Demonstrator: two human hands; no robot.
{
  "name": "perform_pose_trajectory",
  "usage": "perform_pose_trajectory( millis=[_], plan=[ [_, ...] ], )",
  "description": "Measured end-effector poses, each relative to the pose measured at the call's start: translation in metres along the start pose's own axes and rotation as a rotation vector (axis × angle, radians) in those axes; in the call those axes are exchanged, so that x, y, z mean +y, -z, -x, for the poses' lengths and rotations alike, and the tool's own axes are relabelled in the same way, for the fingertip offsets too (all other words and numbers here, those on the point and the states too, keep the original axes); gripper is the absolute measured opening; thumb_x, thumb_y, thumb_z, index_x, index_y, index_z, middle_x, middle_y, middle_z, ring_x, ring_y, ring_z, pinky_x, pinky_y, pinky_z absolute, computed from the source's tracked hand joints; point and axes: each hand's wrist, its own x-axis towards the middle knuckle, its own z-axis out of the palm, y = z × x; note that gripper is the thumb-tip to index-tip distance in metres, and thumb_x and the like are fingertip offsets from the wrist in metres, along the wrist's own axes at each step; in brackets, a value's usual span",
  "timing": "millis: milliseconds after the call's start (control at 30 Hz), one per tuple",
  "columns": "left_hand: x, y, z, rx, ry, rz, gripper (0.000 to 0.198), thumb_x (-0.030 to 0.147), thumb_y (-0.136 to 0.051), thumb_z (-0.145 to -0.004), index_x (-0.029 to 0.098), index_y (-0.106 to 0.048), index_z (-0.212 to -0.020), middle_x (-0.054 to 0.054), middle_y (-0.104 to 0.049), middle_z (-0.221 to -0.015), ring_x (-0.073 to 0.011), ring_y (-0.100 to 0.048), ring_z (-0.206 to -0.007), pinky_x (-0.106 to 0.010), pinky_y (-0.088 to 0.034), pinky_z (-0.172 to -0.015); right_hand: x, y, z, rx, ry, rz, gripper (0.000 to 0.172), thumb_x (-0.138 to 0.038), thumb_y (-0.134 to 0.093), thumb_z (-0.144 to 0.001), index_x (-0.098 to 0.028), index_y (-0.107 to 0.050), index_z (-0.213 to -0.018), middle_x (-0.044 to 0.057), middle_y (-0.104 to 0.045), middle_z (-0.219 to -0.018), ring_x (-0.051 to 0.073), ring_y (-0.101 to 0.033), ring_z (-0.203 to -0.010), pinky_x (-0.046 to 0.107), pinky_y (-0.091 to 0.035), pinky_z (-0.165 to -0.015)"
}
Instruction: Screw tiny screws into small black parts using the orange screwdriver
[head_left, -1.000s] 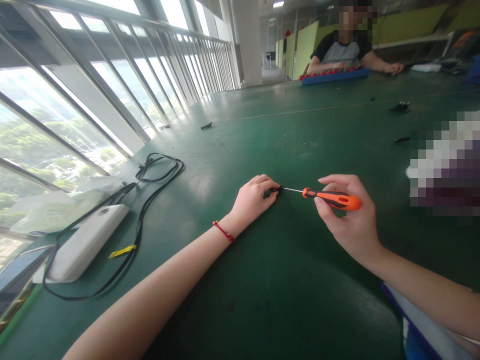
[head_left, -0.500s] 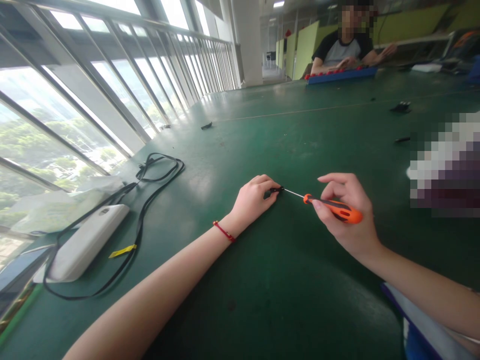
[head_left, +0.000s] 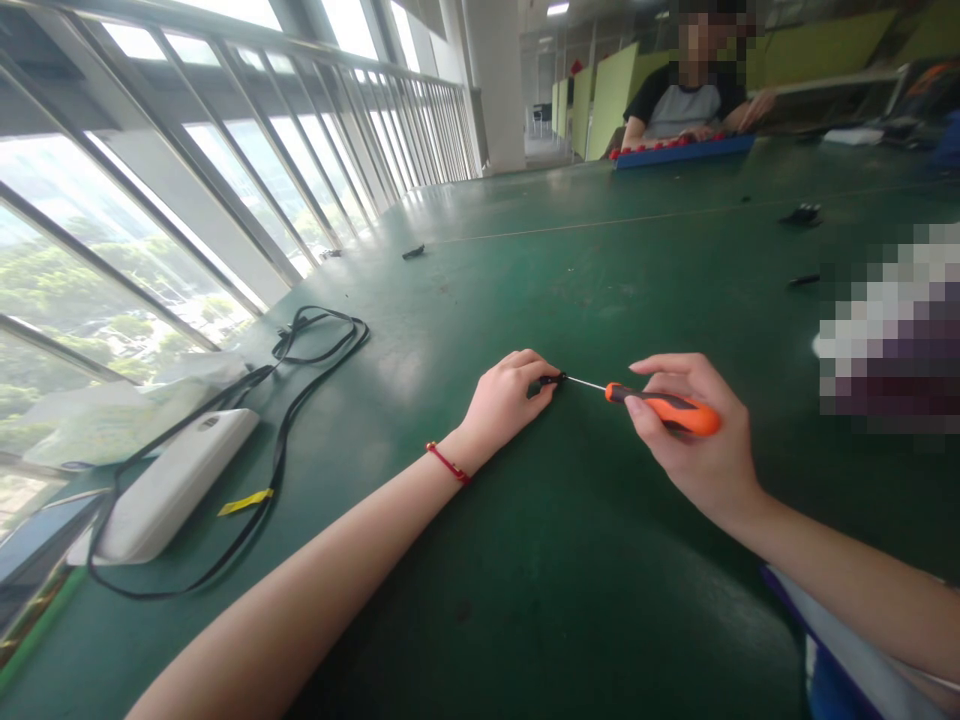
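Note:
My left hand [head_left: 511,390] rests on the green table [head_left: 465,560], thumb and fingers closed on a small black part [head_left: 552,379]. Most of that part is hidden by the fingers, and its kind cannot be made out. My right hand [head_left: 697,430] grips the orange and black handle of a screwdriver [head_left: 664,408] between thumb and fingers, with the index finger raised off it. The thin metal shaft points left, and its tip meets the end of the black part.
A white power strip [head_left: 176,485] with a looped black cable [head_left: 281,450] lies at the left, beside a metal railing [head_left: 247,150]. Small black pieces [head_left: 413,252] lie farther off. Across the table a person [head_left: 690,100] sits behind a blue tray [head_left: 682,152] holding red items.
The screwdriver handle has turned and shifted slightly left in my right hand, whose fingers have moved a little. My left hand has stayed still. The person opposite has lowered a hand.

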Motion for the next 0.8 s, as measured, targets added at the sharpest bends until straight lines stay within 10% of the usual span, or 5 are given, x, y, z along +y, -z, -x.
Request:
perform_pose_trajectory(
  millis=[133,333,467,633,800],
  plan=[
    [0.0002,0.0002,0.0004,0.001,-0.004,0.004,0.018,0.017,-0.057,-0.085,0.019,-0.071,-0.095,-0.004,-0.069,-0.099,-0.0183,-0.064,-0.092,-0.03,-0.053,-0.081,-0.0001,0.0001,-0.001,0.034,0.041,-0.087,0.035,-0.021,-0.066,-0.075,-0.025,-0.054,-0.107,0.0,-0.058,-0.08,0.018,-0.061,-0.071,0.034,-0.052,-0.07],
    [0.0008,0.0006,0.0005,0.004,0.003,-0.001,0.017,0.017,-0.057,-0.085,0.02,-0.071,-0.094,-0.004,-0.069,-0.099,-0.018,-0.064,-0.091,-0.03,-0.053,-0.08,0.0001,0.0009,0.0001,-0.041,-0.013,0.033,0.006,-0.027,-0.062,-0.082,-0.024,-0.06,-0.087,-0.003,-0.058,-0.06,0.016,-0.057,-0.058,0.031,-0.046,-0.06],
    [0.0002,0.0002,0.0001,-0.002,0.001,0.003,0.017,0.017,-0.058,-0.085,0.019,-0.071,-0.095,-0.004,-0.069,-0.099,-0.0179,-0.064,-0.091,-0.029,-0.053,-0.08,0.0005,-0.0001,-0.0007,0.054,0.056,-0.06,0.032,-0.019,-0.067,-0.075,-0.025,-0.055,-0.104,0.0,-0.061,-0.08,0.017,-0.06,-0.068,0.032,-0.049,-0.063],
    [-0.0001,0.0,0.0004,0.002,0.001,0.003,0.017,0.018,-0.057,-0.085,0.02,-0.071,-0.094,-0.004,-0.069,-0.099,-0.018,-0.064,-0.092,-0.03,-0.053,-0.081,-0.0028,-0.0003,-0.0009,-0.059,-0.019,-0.041,0.019,-0.024,-0.062,-0.081,-0.026,-0.055,-0.099,-0.007,-0.047,-0.052,0.015,-0.05,-0.049,0.032,-0.044,-0.055],
    [0.0001,0.0003,0.0004,-0.002,-0.002,0.004,0.017,0.017,-0.057,-0.085,0.019,-0.071,-0.094,-0.004,-0.069,-0.098,-0.018,-0.064,-0.09,-0.029,-0.053,-0.08,-0.0005,-0.0006,-0.0014,0.052,0.08,-0.087,0.038,-0.017,-0.066,-0.075,-0.026,-0.053,-0.109,-0.002,-0.058,-0.074,0.017,-0.059,-0.064,0.034,-0.05,-0.068]
  ],
)
